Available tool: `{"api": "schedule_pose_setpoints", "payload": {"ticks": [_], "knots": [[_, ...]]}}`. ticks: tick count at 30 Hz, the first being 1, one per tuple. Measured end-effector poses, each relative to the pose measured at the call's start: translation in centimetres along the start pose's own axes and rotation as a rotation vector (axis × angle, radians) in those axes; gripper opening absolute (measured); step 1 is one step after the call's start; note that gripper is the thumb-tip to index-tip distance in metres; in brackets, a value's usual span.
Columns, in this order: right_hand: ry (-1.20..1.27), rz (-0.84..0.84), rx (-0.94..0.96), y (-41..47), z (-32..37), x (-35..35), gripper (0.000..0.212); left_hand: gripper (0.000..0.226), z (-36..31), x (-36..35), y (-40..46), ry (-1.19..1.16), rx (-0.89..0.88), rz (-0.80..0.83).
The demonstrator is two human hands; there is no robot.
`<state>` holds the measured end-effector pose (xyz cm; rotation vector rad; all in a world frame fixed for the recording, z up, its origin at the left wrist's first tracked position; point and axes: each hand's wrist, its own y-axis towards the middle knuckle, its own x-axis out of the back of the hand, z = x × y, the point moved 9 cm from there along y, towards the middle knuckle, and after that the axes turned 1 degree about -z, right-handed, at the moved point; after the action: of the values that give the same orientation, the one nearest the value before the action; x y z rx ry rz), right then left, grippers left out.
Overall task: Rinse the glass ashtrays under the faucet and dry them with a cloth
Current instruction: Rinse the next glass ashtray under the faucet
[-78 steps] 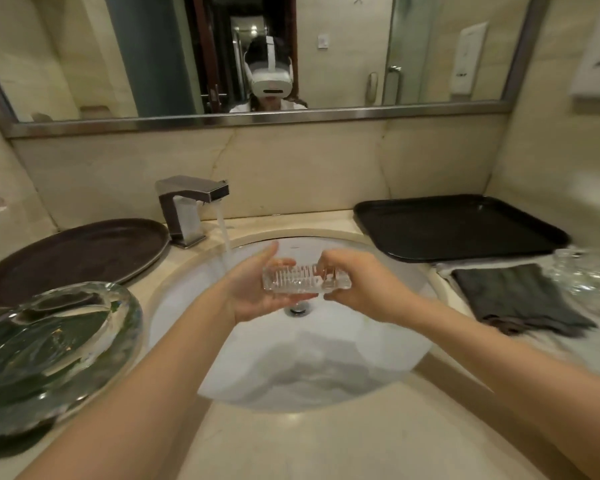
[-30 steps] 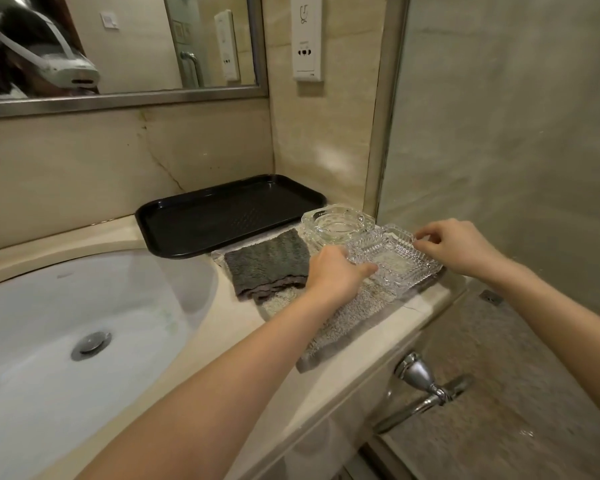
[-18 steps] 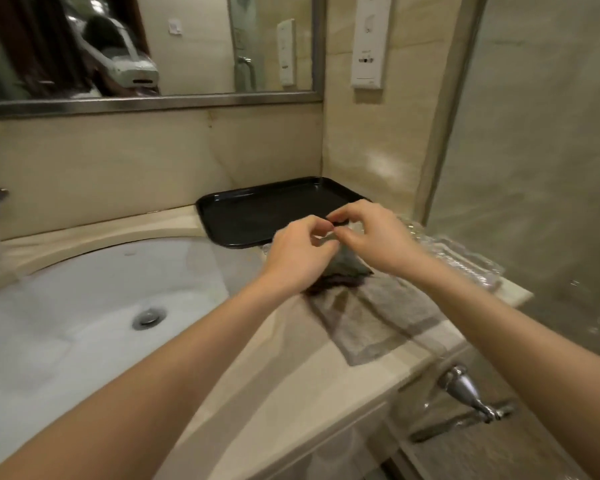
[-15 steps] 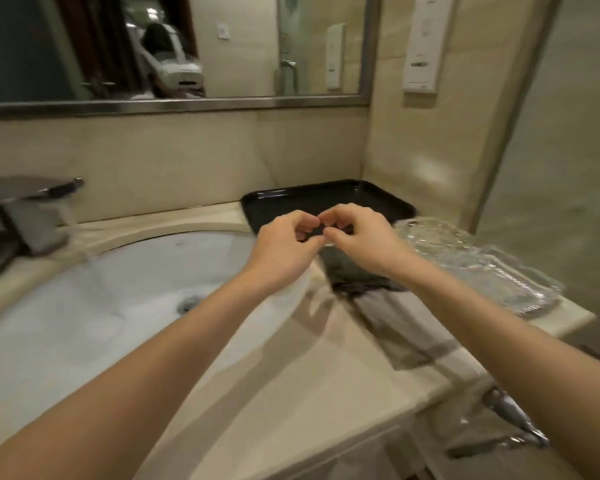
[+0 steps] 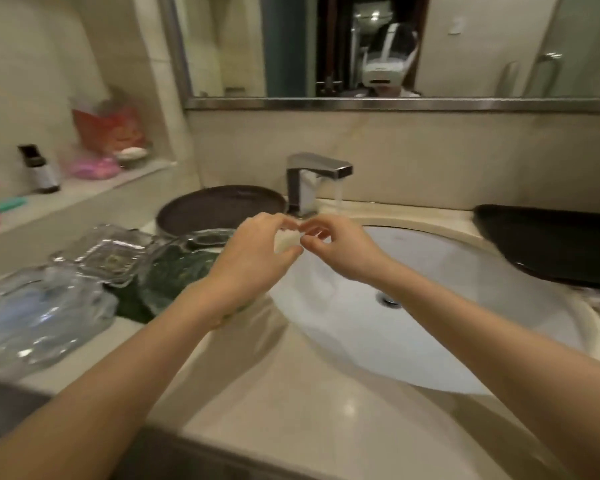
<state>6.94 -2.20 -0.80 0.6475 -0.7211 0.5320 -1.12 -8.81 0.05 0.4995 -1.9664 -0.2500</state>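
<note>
Both my hands hover over the left rim of the white sink [image 5: 447,327], fingertips nearly meeting, and neither holds anything. My left hand [image 5: 253,254] is curved in a loose C; the fingers of my right hand [image 5: 333,251] are loosely bent. Water runs from the square chrome faucet [image 5: 312,181] just behind them. A clear square glass ashtray [image 5: 111,254] lies on the counter to the left. Nearer me is more clear glassware [image 5: 32,317], too blurred to make out. The drying cloth is out of view.
A dark round tray [image 5: 219,209] sits left of the faucet, with a shiny round dish with a green inside [image 5: 184,268] in front of it. A black rectangular tray [image 5: 551,247] is at the right. A shelf at left carries a small bottle [image 5: 40,168] and packets.
I set the square ashtray down on the cloth at the right end of the counter. The view then swung left to the faucet, and my hands came along with nothing in them.
</note>
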Motion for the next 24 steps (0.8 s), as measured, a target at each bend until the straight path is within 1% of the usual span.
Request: {"api": "schedule_pose_setpoints", "payload": {"ticks": [4, 8, 13, 18, 20, 22, 24], "knots": [[0.032, 0.055, 0.071, 3.3, 4.2, -3.8, 0.026, 0.036, 5.4, 5.0, -0.7, 0.041, 0.113, -0.091], [0.077, 0.136, 0.129, 6.0, 8.3, -7.6, 0.027, 0.038, 10.9, 9.4, -1.3, 0.088, 0.283, -0.148], [0.139, 0.228, 0.218, 7.7, 13.2, -12.1, 0.027, 0.037, 16.3, 12.8, -3.3, 0.197, 0.404, -0.067], [0.146, 0.360, 0.316, 7.4, 17.7, -16.2, 0.028, 0.035, 21.3, 15.6, -6.0, 0.312, 0.528, 0.009], [0.117, 0.426, 0.333, 7.1, 19.0, -17.9, 0.031, 0.038, 22.8, 16.1, -7.3, 0.310, 0.590, 0.047], [0.114, 0.453, 0.321, 7.2, 19.9, -19.4, 0.037, 0.038, 23.8, 16.0, -8.4, 0.285, 0.639, 0.076], [0.082, 0.473, 0.311, 7.4, 20.3, -20.7, 0.040, 0.032, 24.6, 16.0, -8.9, 0.265, 0.657, 0.045]]}}
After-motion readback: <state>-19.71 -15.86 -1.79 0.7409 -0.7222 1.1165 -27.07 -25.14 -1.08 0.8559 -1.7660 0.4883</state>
